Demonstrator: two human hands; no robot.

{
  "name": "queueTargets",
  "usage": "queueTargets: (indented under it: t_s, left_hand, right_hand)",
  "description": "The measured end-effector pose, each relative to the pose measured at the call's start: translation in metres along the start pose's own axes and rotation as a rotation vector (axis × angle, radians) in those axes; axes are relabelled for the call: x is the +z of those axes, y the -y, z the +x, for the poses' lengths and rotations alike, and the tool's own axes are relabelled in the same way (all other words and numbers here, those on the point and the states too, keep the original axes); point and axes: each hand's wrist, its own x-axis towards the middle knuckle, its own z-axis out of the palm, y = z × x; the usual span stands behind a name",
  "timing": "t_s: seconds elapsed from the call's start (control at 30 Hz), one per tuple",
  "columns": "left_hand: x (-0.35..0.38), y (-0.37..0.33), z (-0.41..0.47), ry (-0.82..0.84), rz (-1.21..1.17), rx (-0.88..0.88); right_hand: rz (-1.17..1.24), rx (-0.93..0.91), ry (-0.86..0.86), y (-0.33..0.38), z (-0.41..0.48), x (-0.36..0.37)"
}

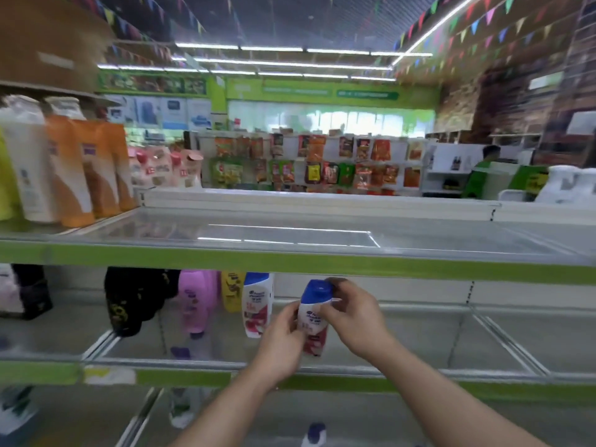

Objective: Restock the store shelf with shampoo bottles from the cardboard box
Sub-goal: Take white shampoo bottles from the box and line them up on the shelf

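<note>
Both hands are gripping one shampoo bottle (pixel 314 314) over the middle shelf (pixel 419 337): left hand (pixel 283 338) clamping its lower body, right hand (pixel 350 312) closing round the blue cap. Bottle upright, apparently touching the shelf, just right of a matching bottle (pixel 257 303).

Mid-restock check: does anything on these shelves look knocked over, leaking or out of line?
Nothing clearly wrong. Both hands, left and right, hold a white shampoo bottle with a blue cap, tilted, over the middle shelf. Its standing twin is upright. No spill shows, though the picture is blurred.
</note>
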Motion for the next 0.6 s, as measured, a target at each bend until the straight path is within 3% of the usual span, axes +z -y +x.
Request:
queueTargets:
  t_s: [0.17, 0.3, 0.47, 0.6]
  left_hand:
    - [-0.004, 0.013, 0.027, -0.031, 0.041, -0.060]
    - [0.005, 0.023, 0.046, -0.113, 0.085, -0.123]
    - [0.019, 0.030, 0.063, -0.138, 0.059, -0.217]
    - [0.023, 0.021, 0.074, -0.192, 0.057, -0.276]
  right_hand:
    - [-0.090, 0.114, -0.003, -0.006, 0.035, 0.023]
    - [-0.015, 0.297, -0.026, -0.010, 0.066, 0.038]
    - [-0.415, 0.349, 0.347, -0.009, 0.094, 0.038]
    - [-0.285, 0.354, 0.471, -0.019, 0.117, 0.046]
